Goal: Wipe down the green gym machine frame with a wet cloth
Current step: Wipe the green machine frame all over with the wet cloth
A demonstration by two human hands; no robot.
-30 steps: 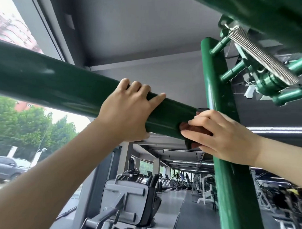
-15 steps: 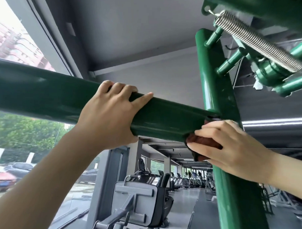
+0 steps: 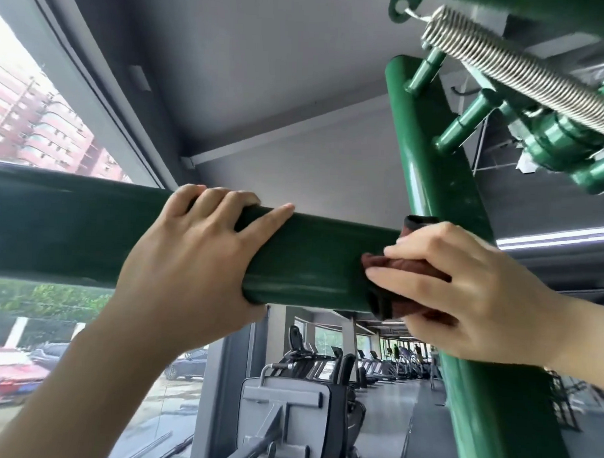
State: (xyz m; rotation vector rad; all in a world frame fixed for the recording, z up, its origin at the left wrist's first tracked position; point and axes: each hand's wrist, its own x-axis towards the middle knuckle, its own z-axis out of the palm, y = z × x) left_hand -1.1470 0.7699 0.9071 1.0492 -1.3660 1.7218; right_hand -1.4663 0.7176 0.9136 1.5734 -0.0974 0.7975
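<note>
Head view, green crossbar [image 3: 320,260], gym hall, possibly treadmills [image 3: 374,365]

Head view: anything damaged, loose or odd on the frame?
Nothing stands out. The left hand grips the horizontal green bar; the right hand presses the brown cloth at its joint with the upright post. The spring looks hooked and intact.
</note>
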